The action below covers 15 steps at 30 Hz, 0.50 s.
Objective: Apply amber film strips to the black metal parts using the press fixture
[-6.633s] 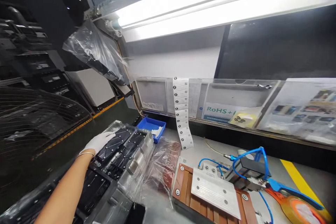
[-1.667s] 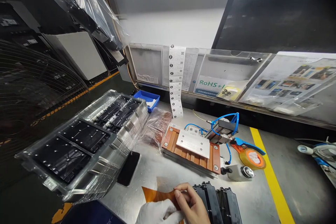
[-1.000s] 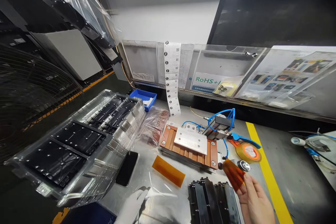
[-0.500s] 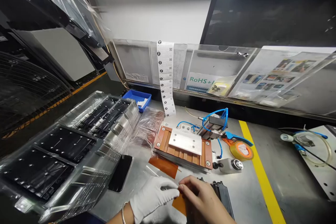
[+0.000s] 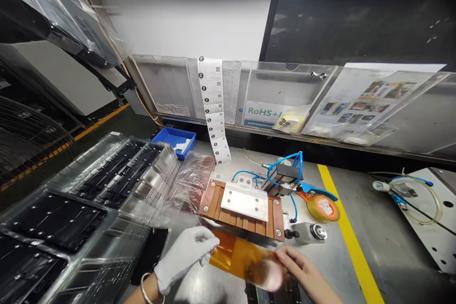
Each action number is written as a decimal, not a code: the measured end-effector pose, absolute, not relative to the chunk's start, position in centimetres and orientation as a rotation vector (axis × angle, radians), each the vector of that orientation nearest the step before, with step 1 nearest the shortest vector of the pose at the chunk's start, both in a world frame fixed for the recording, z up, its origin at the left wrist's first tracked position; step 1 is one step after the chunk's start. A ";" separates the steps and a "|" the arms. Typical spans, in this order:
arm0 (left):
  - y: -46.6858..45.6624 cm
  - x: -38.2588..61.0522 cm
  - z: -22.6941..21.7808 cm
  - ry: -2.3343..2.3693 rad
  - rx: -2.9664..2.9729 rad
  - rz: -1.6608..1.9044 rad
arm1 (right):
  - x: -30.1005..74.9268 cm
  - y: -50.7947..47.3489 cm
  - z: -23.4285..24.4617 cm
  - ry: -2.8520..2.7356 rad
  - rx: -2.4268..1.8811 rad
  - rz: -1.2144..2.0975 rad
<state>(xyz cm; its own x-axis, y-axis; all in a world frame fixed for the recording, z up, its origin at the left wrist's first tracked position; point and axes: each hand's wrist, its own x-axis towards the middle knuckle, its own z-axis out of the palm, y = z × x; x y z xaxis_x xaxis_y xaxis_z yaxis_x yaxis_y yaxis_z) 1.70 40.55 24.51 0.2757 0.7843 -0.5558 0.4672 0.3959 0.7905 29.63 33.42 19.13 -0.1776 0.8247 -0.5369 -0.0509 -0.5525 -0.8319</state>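
A sheet of translucent amber film [image 5: 245, 262] is stretched between my two hands above the steel bench. My left hand [image 5: 189, 252], in a white glove, pinches its left end between thumb and fingertips. At the other end, my bare right hand [image 5: 297, 266] grips the right edge, where the film bends and looks blurred. Below the film lies a black plastic part [image 5: 252, 294], mostly covered by the film and my right hand. Just beyond the film stands a brown fixture [image 5: 210, 194] with a silver metal plate [image 5: 245, 201] on top.
Clear trays of black parts [image 5: 53, 221] are stacked at left, beside a black phone [image 5: 149, 254]. Behind are a blue bin [image 5: 188, 145] and plastic-wrapped sheets [image 5: 192, 180]. A tape roll [image 5: 323, 208] and metal-capped bottle [image 5: 317, 232] stand right of the fixture.
My hands have moved apart, the left one leftward and the right one rightward. The amber film now spans between them, lifted over the bench. The view has shifted slightly.
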 end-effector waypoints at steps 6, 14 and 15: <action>44.5 2.5 23.2 1.309 1.216 0.304 | 29.7 35.0 18.3 -0.594 -1.540 1.620; 50.7 4.4 20.0 1.371 1.198 0.186 | 31.7 41.7 14.3 -0.768 -1.715 1.597; 51.3 4.6 19.6 1.383 1.203 0.173 | 31.9 42.3 13.8 -0.774 -1.746 1.598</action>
